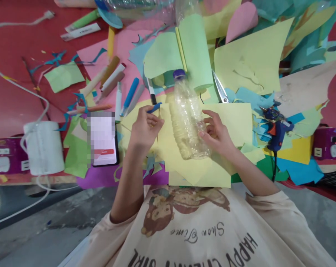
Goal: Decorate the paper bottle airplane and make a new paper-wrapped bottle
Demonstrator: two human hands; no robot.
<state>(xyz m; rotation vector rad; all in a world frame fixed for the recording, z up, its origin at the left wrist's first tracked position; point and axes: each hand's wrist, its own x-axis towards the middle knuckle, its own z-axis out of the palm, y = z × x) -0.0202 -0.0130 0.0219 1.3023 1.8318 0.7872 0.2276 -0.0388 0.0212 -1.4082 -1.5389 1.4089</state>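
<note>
Yellow paper [201,174] lay nearest, phone [102,139] left, glue gun [276,129] right. Left hand [145,128] pinched blue pen [154,108]; right hand [216,135] clasped bottle [187,122].

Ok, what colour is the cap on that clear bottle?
Purple. The cap tops the clear bottle that the right hand steadies; head view shows it best.

Bottle [188,122] on paper [236,118]; phone [102,139] left, scissors [220,89] behind

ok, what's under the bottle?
The bottle lies on a yellow sheet, with the right hand gripping its side. Purple paper shows past the sheet's lower left edge. Whatever lies below the sheet there is covered.
</note>
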